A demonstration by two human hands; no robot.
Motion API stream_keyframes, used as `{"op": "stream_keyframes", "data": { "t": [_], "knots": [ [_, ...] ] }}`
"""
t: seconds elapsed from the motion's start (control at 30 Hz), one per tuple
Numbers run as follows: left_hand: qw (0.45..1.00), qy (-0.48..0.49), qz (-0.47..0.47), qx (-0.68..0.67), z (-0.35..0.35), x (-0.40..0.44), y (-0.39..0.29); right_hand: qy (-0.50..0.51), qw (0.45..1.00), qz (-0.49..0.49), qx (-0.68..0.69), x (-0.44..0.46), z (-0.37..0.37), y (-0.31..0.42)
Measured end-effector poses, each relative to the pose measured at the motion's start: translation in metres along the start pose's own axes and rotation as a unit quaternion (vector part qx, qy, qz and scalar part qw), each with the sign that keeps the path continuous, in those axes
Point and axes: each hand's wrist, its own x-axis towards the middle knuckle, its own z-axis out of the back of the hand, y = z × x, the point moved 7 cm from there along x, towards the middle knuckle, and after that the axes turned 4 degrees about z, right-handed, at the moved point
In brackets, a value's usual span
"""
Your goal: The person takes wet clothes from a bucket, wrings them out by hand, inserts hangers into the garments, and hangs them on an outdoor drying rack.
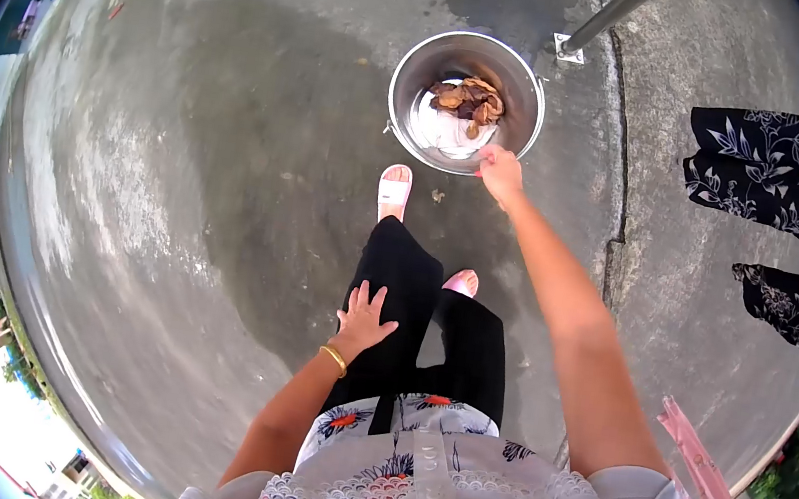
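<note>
A round metal bucket [528, 75] stands on the concrete floor in front of my feet. Inside it lie brown cloth [470, 100] and white cloth [443, 132]. At the bucket's near right rim is my right hand [500, 174], its fingers bent together; whatever they hold, if anything, is too small to make out. My left hand [364, 322] rests on my thigh in black trousers with its fingers spread and holds nothing.
Patterned black garments [782, 179] hang at the right, with a pink cloth [707, 482] lower down. A metal pole [612, 17] is bolted to the floor beyond the bucket. Dark wet patches [260, 160] mark the concrete.
</note>
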Motion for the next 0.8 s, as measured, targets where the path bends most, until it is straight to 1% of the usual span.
{"op": "stream_keyframes", "data": {
  "t": [0.03,0.1,0.13,0.17,0.2,0.23,0.3,0.37,0.43,0.5,0.53,0.6,0.67,0.7,0.73,0.77,0.8],
  "knots": [
    [0.999,-0.01,-0.014,-0.031,0.013,0.002,-0.004,0.0,1.0,-0.007,0.004,0.022,-0.008,-0.011],
    [0.998,-0.055,-0.015,-0.011,0.038,0.01,-0.003,-0.063,0.996,-0.026,-0.05,0.058,-0.014,-0.034],
    [0.999,-0.05,-0.013,-0.007,0.047,0.014,0.002,-0.054,0.989,-0.052,-0.127,0.074,-0.014,-0.036],
    [0.996,-0.078,-0.047,-0.014,0.062,0.017,0.005,-0.03,0.984,-0.118,-0.131,0.093,-0.02,-0.05],
    [0.991,-0.104,-0.079,-0.022,0.076,0.02,0.005,-0.045,0.978,-0.132,-0.157,0.111,-0.02,-0.056],
    [0.993,-0.096,-0.073,-0.017,0.085,0.024,0.008,-0.058,0.971,-0.147,-0.182,0.126,-0.021,-0.063],
    [0.991,-0.104,-0.082,-0.005,0.109,0.032,0.007,-0.058,0.97,-0.113,-0.209,0.159,-0.027,-0.075],
    [0.992,-0.098,-0.079,0.016,0.128,0.041,0.006,-0.064,0.978,-0.12,-0.161,0.186,-0.034,-0.091],
    [0.994,-0.079,-0.072,0.0,0.139,0.048,0.01,-0.032,0.983,-0.146,-0.104,0.208,-0.051,-0.117],
    [0.996,-0.067,-0.063,-0.004,0.151,0.056,0.011,-0.097,0.985,-0.124,-0.063,0.213,-0.067,-0.13],
    [0.996,-0.06,-0.06,-0.007,0.155,0.058,0.012,-0.096,0.985,-0.127,-0.06,0.215,-0.074,-0.136],
    [0.997,-0.052,-0.057,-0.007,0.161,0.063,0.013,-0.065,0.966,-0.248,-0.04,0.208,-0.087,-0.161],
    [0.995,-0.059,-0.077,-0.027,0.166,0.065,0.011,-0.011,0.958,-0.28,-0.063,0.195,-0.106,-0.171],
    [0.995,-0.057,-0.081,-0.028,0.168,0.066,0.012,-0.031,0.956,-0.292,0.018,0.178,-0.109,-0.156],
    [0.993,-0.063,-0.095,-0.038,0.168,0.069,0.014,-0.07,0.944,-0.287,0.15,0.167,-0.117,-0.156],
    [0.99,-0.069,-0.11,-0.048,0.17,0.071,0.013,-0.1,0.927,-0.31,0.184,0.148,-0.105,-0.13],
    [0.989,-0.07,-0.117,-0.051,0.171,0.074,0.011,-0.106,0.911,-0.303,0.257,0.132,-0.108,-0.123]
  ]
}}
